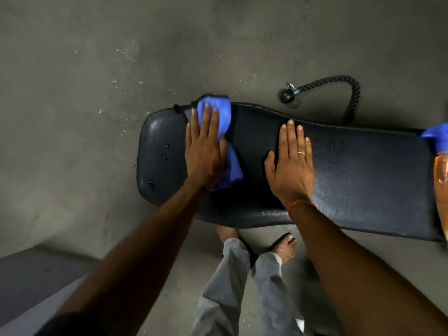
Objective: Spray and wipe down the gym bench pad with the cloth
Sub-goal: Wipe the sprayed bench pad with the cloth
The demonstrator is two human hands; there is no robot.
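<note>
**Hands flat on the bench pad**

Both arms reach straight out and down from the person to the black gym bench pad [351,170]. The left hand [204,149] lies flat, palm down, on a blue cloth [224,117]. Its fingers are straight and close together, and they point to the far edge of the pad. The cloth sticks out past the fingertips and also along the thumb side of the hand, down to the wrist. It sits near the rounded left end of the pad and hangs a little over the far edge.

The right hand [291,163] presses flat on the bare pad, just beside the cloth but not touching it. Its fingers are straight and close, with the thumb spread out to the side. It holds nothing. One finger has a ring.

An orange spray bottle [441,173] with a blue top lies on the right end of the pad, well apart from both hands. A black rope handle [349,98] lies on the grey floor [72,117] behind the bench.
</note>
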